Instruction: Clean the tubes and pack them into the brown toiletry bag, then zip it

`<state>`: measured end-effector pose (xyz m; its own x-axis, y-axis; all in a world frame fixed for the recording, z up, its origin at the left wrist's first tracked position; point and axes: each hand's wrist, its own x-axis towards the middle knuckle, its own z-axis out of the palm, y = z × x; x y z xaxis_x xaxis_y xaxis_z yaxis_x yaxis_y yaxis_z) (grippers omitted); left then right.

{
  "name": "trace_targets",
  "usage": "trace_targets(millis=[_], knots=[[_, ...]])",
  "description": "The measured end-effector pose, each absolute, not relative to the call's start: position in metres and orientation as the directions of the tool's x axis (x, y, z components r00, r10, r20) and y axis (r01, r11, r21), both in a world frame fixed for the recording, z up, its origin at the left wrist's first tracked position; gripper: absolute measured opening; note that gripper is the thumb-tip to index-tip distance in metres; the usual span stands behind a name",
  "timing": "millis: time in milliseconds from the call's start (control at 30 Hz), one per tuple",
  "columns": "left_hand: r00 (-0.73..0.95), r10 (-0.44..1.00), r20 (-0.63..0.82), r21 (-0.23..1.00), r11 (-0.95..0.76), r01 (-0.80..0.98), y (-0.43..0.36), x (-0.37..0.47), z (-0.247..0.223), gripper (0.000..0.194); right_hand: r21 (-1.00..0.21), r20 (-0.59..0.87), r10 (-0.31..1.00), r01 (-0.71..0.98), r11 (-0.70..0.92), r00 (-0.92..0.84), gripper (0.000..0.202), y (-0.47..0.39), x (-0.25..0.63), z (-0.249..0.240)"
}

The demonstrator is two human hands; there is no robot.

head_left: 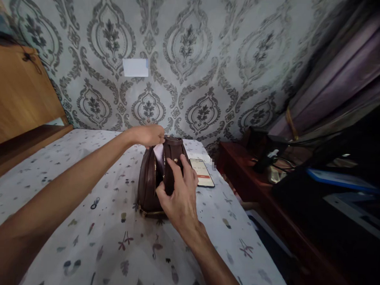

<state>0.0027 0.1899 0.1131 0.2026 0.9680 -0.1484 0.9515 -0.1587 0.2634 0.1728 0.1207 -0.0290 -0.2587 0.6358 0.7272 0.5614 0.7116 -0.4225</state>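
Note:
A dark brown handbag [147, 178] stands on the patterned bedsheet, its gold-coloured zip undone along the top. Inside the opening, a pale white or pinkish thing [159, 153] pokes up; whether it is paper or cloth I cannot tell. My left hand [148, 135] is closed at the far end of the opening, beside the bag's handle [173, 140], and its fingertips are hidden. With its thumb at the zip edge and its fingers over the outer side, my right hand [182, 192] grips the bag. Just right of the bag lies a phone [204, 179] with its screen lit.
The white printed bedsheet [110, 248] runs up to a patterned wall [187, 50]. A wooden headboard or cabinet [22, 93] stands at the left. Along the right are a reddish-brown table [239, 165] with cables and dark objects, and a purple curtain [337, 81].

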Motion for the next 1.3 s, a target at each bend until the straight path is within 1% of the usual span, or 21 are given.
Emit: trace_targets(millis=[100, 233, 300, 367, 433, 533, 600, 733, 800, 833, 900, 967, 1033, 1067, 1133, 1167, 1233, 1300], knots=[[0.166, 0.98, -0.112, 0.311, -0.125, 0.942, 0.181, 0.004, 0.118, 0.03, -0.421, 0.727, 0.636, 0.564, 0.711, -0.258, 0.053, 0.121, 0.173, -0.029], [0.167, 0.983, -0.075, 0.294, -0.138, 0.946, 0.173, -0.001, 0.146, 0.03, -0.409, 0.732, 0.629, 0.57, 0.712, -0.262, 0.053, 0.121, 0.174, -0.029], [0.192, 0.978, -0.084, 0.286, -0.16, 0.945, 0.173, -0.004, 0.161, 0.033, -0.406, 0.734, 0.627, 0.571, 0.714, -0.262, 0.053, 0.121, 0.174, -0.029], [0.226, 0.966, -0.127, 0.288, -0.182, 0.94, 0.177, -0.006, 0.172, 0.035, -0.409, 0.736, 0.626, 0.568, 0.714, -0.258, 0.053, 0.121, 0.174, -0.028], [0.257, 0.943, -0.213, 0.301, -0.187, 0.935, 0.184, -0.004, 0.175, 0.035, -0.414, 0.736, 0.627, 0.563, 0.716, -0.256, 0.054, 0.12, 0.174, -0.028], [0.259, 0.9, -0.351, 0.303, -0.153, 0.94, 0.198, 0.006, 0.165, 0.032, -0.418, 0.733, 0.63, 0.562, 0.714, -0.254, 0.055, 0.12, 0.174, -0.028], [0.219, 0.901, -0.376, 0.27, -0.119, 0.955, 0.205, 0.014, 0.152, 0.03, -0.417, 0.733, 0.631, 0.563, 0.713, -0.256, 0.055, 0.12, 0.175, -0.028], [0.163, 0.946, -0.281, 0.203, -0.108, 0.973, 0.207, 0.021, 0.123, 0.03, -0.405, 0.737, 0.623, 0.567, 0.717, -0.263, 0.056, 0.121, 0.176, -0.031], [0.172, 0.972, -0.158, 0.206, -0.138, 0.969, 0.201, 0.018, 0.112, 0.027, -0.407, 0.733, 0.628, 0.572, 0.712, -0.261, 0.055, 0.121, 0.175, -0.032], [0.177, 0.982, -0.071, 0.238, -0.155, 0.959, 0.196, 0.015, 0.109, 0.025, -0.41, 0.731, 0.632, 0.574, 0.709, -0.258, 0.055, 0.121, 0.175, -0.033], [0.174, 0.982, 0.077, 0.361, -0.19, 0.913, 0.183, 0.006, 0.105, 0.023, -0.416, 0.729, 0.636, 0.574, 0.705, -0.252, 0.055, 0.121, 0.174, -0.033], [0.163, 0.971, 0.175, 0.478, -0.228, 0.848, 0.169, -0.004, 0.104, 0.024, -0.418, 0.735, 0.632, 0.571, 0.707, -0.245, 0.056, 0.121, 0.174, -0.033], [0.176, 0.964, 0.199, 0.548, -0.258, 0.796, 0.156, -0.011, 0.102, 0.026, -0.414, 0.743, 0.624, 0.567, 0.712, -0.242, 0.057, 0.121, 0.174, -0.032], [0.193, 0.966, 0.174, 0.58, -0.259, 0.773, 0.151, -0.013, 0.1, 0.026, -0.41, 0.745, 0.621, 0.566, 0.715, -0.243, 0.058, 0.121, 0.174, -0.032], [0.214, 0.969, 0.126, 0.602, -0.246, 0.76, 0.147, -0.013, 0.091, 0.02, -0.402, 0.752, 0.611, 0.563, 0.722, -0.247, 0.058, 0.121, 0.174, -0.032], [0.212, 0.97, 0.123, 0.586, -0.243, 0.773, 0.147, -0.01, 0.085, 0.016, -0.397, 0.755, 0.607, 0.564, 0.724, -0.248, 0.057, 0.122, 0.174, -0.032], [0.181, 0.969, 0.17, 0.531, -0.244, 0.812, 0.152, -0.003, 0.071, 0.014, -0.388, 0.763, 0.598, 0.568, 0.726, -0.244, 0.055, 0.122, 0.174, -0.033], [0.155, 0.958, 0.239, 0.488, -0.257, 0.834, 0.157, 0.004, 0.06, 0.022, -0.379, 0.77, 0.591, 0.573, 0.727, -0.24, 0.055, 0.123, 0.174, -0.033]])
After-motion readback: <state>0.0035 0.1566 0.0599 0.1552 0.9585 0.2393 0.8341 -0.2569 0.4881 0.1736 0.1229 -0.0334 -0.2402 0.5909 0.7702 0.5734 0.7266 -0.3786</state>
